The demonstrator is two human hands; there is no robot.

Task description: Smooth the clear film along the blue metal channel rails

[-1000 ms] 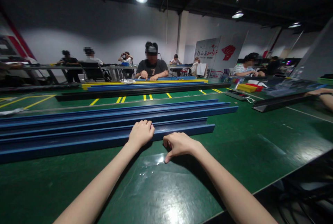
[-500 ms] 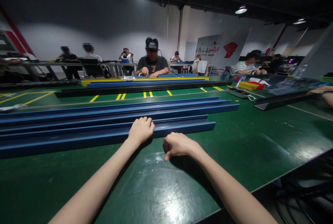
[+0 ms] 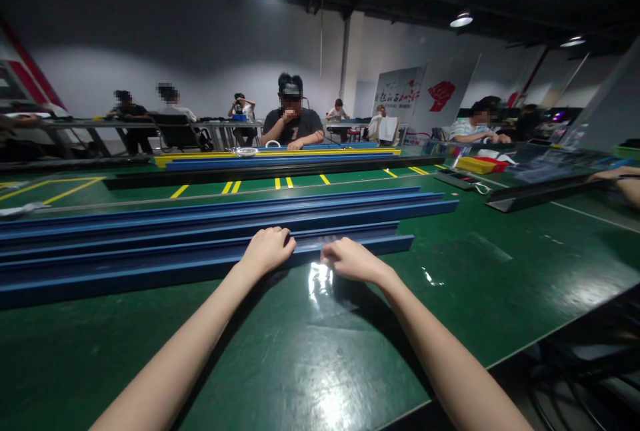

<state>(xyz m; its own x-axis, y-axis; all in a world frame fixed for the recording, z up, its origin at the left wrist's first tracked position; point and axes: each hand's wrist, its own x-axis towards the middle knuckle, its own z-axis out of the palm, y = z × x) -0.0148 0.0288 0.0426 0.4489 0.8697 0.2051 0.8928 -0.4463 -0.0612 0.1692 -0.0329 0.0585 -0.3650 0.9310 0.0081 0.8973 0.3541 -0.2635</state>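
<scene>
My left hand [image 3: 269, 249] lies over the front wall of the nearest blue channel [image 3: 200, 257], fingers curled round its edge. Just to the right, my right hand [image 3: 350, 259] is closed in a pinch by the same channel. A clear plastic film [image 3: 321, 284] with bright glints hangs below the right fingertips and seems held by them. Behind the near channel lies a second, longer blue channel [image 3: 425, 207].
The green table [image 3: 125, 357] carries a black rail [image 3: 210, 175] and a yellow rail [image 3: 360, 151] farther back. A dark channel [image 3: 540, 192] lies at right beside another person's hand [image 3: 617, 174]. Someone in a dark shirt [image 3: 310, 125] sits opposite.
My right hand has moved up towards the channel, and the film has lifted with it. My left hand has barely shifted. The person opposite has raised one hand to the face.
</scene>
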